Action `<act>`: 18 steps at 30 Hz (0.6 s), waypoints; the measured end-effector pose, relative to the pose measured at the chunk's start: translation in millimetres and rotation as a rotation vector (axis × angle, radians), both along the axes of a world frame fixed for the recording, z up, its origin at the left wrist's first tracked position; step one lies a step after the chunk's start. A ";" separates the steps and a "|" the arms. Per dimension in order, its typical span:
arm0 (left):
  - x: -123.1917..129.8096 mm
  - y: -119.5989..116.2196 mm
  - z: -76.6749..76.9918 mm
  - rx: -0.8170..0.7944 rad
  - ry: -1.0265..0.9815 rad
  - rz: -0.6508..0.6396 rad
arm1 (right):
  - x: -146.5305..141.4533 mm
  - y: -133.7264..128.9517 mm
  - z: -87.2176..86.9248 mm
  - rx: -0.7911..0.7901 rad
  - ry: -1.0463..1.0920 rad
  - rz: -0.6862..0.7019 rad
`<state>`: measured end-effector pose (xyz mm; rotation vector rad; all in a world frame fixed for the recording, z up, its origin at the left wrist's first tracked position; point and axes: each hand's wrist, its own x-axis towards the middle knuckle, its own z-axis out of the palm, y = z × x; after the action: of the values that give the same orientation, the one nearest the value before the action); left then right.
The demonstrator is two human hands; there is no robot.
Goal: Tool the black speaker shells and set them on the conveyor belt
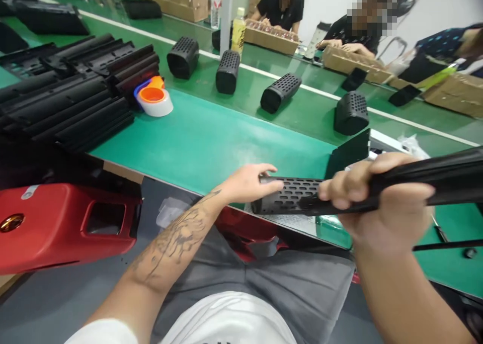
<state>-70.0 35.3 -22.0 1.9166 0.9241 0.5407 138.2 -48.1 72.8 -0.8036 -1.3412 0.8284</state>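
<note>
My right hand (385, 208) is wrapped round a long black plastic casing (453, 175), which runs out of view at the right edge. Left of it, a black perforated casing (292, 193) with rows of slots lies by the bench's near edge. Whether the two pieces are joined is hidden behind my right fingers. My left hand (247, 183) is at the perforated casing's left end, thumb and forefinger stretched apart over it. A dark upright plate (349, 153) stands just behind my right hand.
Black ribbed parts (75, 92) are piled on the green mat (226, 133), beside a tape roll (155, 102). Several black perforated housings (281, 92) stand on the green conveyor (249, 87). A red shell (68, 228) sits lower left. People work behind cardboard boxes (271, 36) across the line.
</note>
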 end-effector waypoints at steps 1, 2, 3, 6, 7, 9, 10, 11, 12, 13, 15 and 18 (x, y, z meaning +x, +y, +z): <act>-7.5 -8.2 -8.2 0.025 -0.026 -0.048 | 19.7 4.2 4.0 0.039 0.009 -0.098; -14.2 -16.8 -16.9 0.067 -0.056 -0.091 | 42.0 9.3 6.7 0.089 -0.001 -0.226; -19.5 -25.0 -25.5 0.144 -0.102 -0.101 | 65.9 15.3 7.5 0.144 -0.025 -0.368; -24.3 -38.4 -46.1 0.324 -0.184 -0.033 | 133.5 33.3 -1.5 0.261 -0.153 -0.730; -21.8 -36.5 -49.9 0.355 -0.191 0.009 | 150.8 37.8 -7.2 0.268 -0.177 -0.774; -10.0 -20.4 -52.4 0.372 -0.192 0.119 | 173.1 43.0 -19.5 0.251 -0.169 -0.765; -0.3 -6.3 -51.6 0.360 -0.192 0.191 | 178.4 43.6 -24.8 0.233 -0.158 -0.750; 12.4 11.3 -50.0 0.342 -0.193 0.260 | 180.3 43.0 -29.0 0.215 -0.149 -0.737; 28.1 31.7 -48.0 0.323 -0.195 0.321 | 179.5 41.6 -31.7 0.193 -0.140 -0.723; 47.0 54.1 -46.1 0.307 -0.201 0.368 | 177.0 39.4 -33.0 0.174 -0.131 -0.714; 93.3 100.7 -43.1 0.294 -0.208 0.407 | 169.7 33.1 -31.7 0.135 -0.117 -0.706; 175.5 161.1 -40.4 0.222 -0.229 0.486 | 163.9 18.9 -28.3 0.089 -0.114 -0.701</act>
<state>105.5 196.3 -62.4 1.7692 1.2216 1.1651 302.2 -29.2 44.5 -1.1653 -1.0691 0.1713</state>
